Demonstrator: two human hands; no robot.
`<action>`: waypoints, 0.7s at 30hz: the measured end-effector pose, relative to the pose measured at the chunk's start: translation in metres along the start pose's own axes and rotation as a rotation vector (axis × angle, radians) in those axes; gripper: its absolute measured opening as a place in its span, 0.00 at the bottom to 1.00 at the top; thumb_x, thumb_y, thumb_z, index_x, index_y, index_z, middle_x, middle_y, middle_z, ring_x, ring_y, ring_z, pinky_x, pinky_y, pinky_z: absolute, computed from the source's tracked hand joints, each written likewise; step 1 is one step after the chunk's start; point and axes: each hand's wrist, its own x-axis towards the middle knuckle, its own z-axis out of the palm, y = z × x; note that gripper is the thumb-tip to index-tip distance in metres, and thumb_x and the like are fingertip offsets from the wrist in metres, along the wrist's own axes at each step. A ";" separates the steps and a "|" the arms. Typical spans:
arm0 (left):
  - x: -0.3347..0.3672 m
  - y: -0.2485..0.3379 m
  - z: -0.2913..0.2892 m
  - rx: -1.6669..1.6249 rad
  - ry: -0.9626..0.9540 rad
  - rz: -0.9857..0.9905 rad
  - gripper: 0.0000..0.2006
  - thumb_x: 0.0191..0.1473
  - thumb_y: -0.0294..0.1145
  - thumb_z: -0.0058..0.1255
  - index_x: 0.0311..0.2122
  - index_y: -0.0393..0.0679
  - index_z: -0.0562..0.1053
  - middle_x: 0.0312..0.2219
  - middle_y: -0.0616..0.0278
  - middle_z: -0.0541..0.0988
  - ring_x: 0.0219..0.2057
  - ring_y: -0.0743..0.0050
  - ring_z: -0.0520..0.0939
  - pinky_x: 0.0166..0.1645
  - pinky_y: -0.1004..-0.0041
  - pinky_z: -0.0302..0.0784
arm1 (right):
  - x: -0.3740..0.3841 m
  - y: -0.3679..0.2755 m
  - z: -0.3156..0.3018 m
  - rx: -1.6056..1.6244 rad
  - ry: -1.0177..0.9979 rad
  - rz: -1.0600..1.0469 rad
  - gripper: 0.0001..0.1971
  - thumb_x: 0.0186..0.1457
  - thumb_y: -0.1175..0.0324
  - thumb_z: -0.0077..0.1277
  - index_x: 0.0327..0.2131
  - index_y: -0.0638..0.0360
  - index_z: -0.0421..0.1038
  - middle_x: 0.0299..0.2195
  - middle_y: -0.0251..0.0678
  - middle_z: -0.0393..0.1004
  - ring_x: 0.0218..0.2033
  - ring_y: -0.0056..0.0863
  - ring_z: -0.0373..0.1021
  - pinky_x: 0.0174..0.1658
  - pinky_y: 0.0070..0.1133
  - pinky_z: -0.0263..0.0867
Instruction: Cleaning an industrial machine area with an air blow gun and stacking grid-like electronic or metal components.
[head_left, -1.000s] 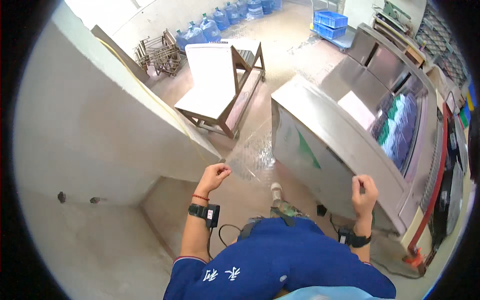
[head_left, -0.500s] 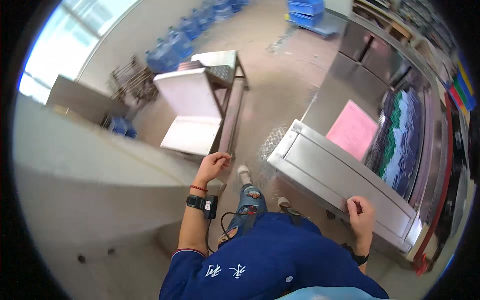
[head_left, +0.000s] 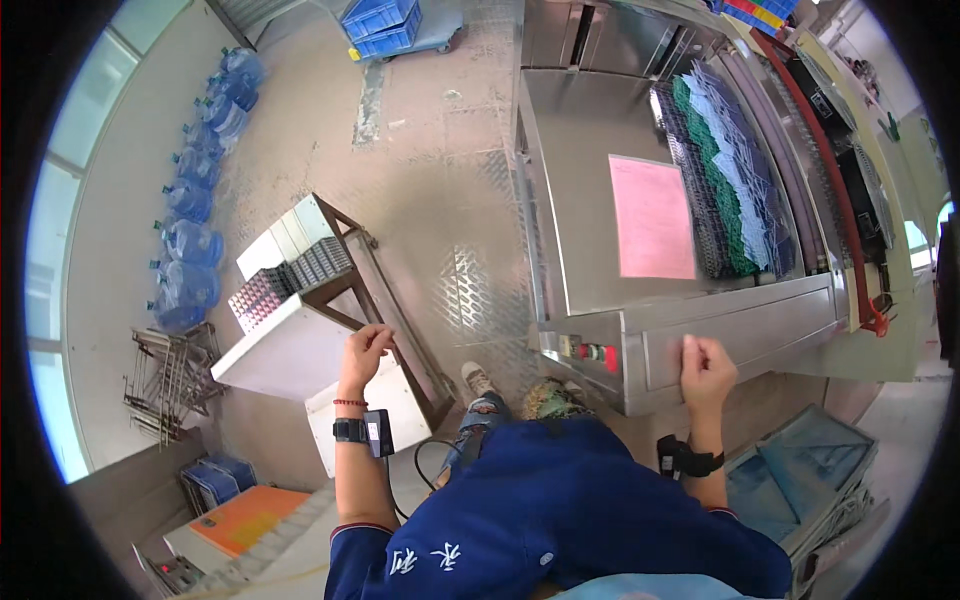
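Closest in was my navy shirt (head_left: 560, 500), two white written characters (head_left: 404, 560) across its chest! Up the arms: a red beaded bracelet (head_left: 350, 402) on my left wrist, just above a black strapped box (head_left: 378, 434) bearing a pale label, its print too small to read; another black strapped device (head_left: 672, 457) sat on my right wrist.

And the hands! My left hand (head_left: 364, 353) had its fingers curled loosely in toward the thumb, visibly holding nothing, over the near end of the white-panelled stand (head_left: 270, 352). My right hand (head_left: 710, 372) made a loose fist, apparently empty too, in front of the steel table (head_left: 770, 335); whether it touched the front panel, I couldn't tell. Left along that table's end sat a small red fitting (head_left: 600, 354).

Farther on, a pink sheet (head_left: 652, 218) lay flat on the tabletop beside a strip of green mesh (head_left: 735, 205). Out deep, blue bottles (head_left: 185, 255) lined the wall, and blue crates (head_left: 385, 40) stood stacked on a trolley (head_left: 437, 38)!
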 end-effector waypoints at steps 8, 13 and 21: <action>0.059 -0.001 -0.030 0.221 -0.092 0.078 0.13 0.52 0.36 0.49 0.38 0.37 0.74 0.26 0.54 0.78 0.28 0.71 0.78 0.34 0.73 0.73 | -0.010 0.019 0.009 -0.036 0.198 0.127 0.08 0.54 0.71 0.50 0.25 0.67 0.70 0.19 0.28 0.68 0.22 0.14 0.61 0.27 0.14 0.60; 0.097 0.028 -0.041 0.179 -0.175 0.110 0.12 0.51 0.36 0.49 0.35 0.37 0.74 0.20 0.58 0.76 0.22 0.75 0.75 0.29 0.74 0.70 | -0.011 0.031 0.007 -0.056 0.219 0.130 0.12 0.58 0.67 0.47 0.25 0.67 0.68 0.19 0.27 0.64 0.22 0.14 0.57 0.27 0.15 0.58; 0.189 0.056 -0.036 0.171 -0.279 0.149 0.11 0.53 0.34 0.48 0.36 0.36 0.74 0.20 0.62 0.75 0.25 0.79 0.77 0.31 0.76 0.72 | -0.013 0.036 0.009 -0.103 0.421 0.292 0.14 0.59 0.67 0.45 0.22 0.64 0.64 0.18 0.26 0.58 0.20 0.13 0.50 0.22 0.17 0.52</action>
